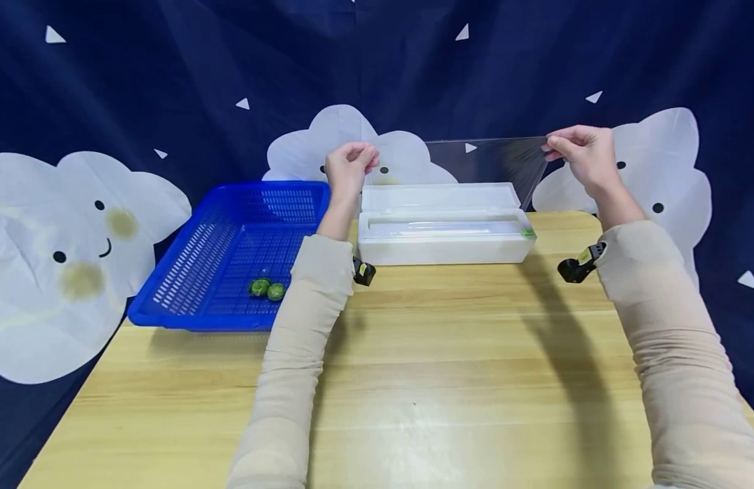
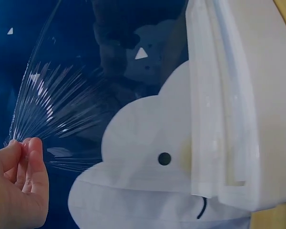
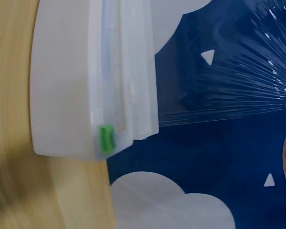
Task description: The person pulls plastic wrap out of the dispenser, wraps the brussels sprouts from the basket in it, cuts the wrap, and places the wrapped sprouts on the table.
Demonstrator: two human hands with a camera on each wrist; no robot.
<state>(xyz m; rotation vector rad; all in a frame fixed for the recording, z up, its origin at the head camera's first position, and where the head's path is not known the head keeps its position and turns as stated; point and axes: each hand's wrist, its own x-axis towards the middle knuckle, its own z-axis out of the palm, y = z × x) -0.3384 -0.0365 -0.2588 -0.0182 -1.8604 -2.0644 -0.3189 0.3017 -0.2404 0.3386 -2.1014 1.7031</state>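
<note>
A sheet of clear plastic wrap [image 1: 493, 159] stretches upright between my two raised hands, above and behind a white wrap dispenser box [image 1: 444, 251]. My left hand [image 1: 350, 166] pinches one upper corner between thumb and fingers; in the left wrist view creases fan out from that grip. With thumb and fingertips my right hand [image 1: 585, 153] pinches the other corner, where the film gathers into folds. The box's lid [image 1: 441, 197] stands raised, and the wrap roll [image 1: 450, 228] shows inside. A small green slider [image 3: 107, 139] sits at the box's right end.
Left of the box stands a blue plastic basket [image 1: 200, 322] holding two small green round vegetables [image 1: 267, 289]; my left forearm overlaps its right side. The wooden table [image 1: 444, 380] ends just behind the box. A dark blue cloth with white clouds [image 1: 414, 68] hangs beyond.
</note>
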